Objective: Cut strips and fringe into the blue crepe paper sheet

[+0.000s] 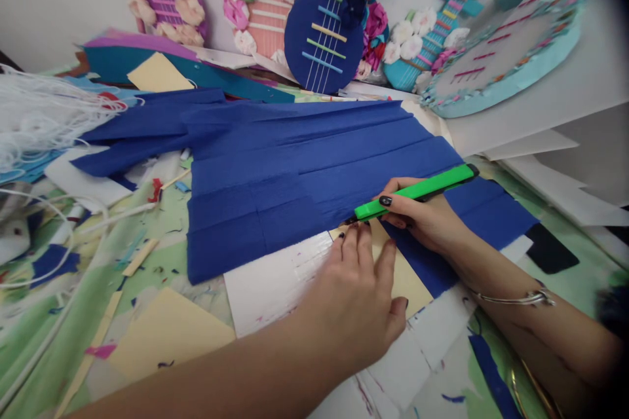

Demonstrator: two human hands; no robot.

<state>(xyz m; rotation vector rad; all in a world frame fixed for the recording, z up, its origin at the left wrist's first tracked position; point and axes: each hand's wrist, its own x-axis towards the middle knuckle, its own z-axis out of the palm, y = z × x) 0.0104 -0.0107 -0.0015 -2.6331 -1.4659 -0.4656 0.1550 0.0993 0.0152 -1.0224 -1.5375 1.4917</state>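
Note:
My right hand [417,209] holds a green utility knife [417,191], its dark tip pointing down-left at the lower edge of a large blue crepe paper sheet [295,163]. Just below that tip, my left hand [356,288] lies with its fingers spread on a yellow card [410,278], fingertips touching the blue paper's edge. Whether the blade is out is too small to tell. White sheets [275,281] lie beneath the card and the blue paper. Another piece of blue paper sticks out to the right, under my right hand.
Decorated paper guitars [319,39] stand along the back wall. White string [39,118] is heaped at the left, beside a white cable. A yellow card [170,334] and paper scraps lie at lower left. A black object [553,250] and upright white sheets [531,137] are at the right.

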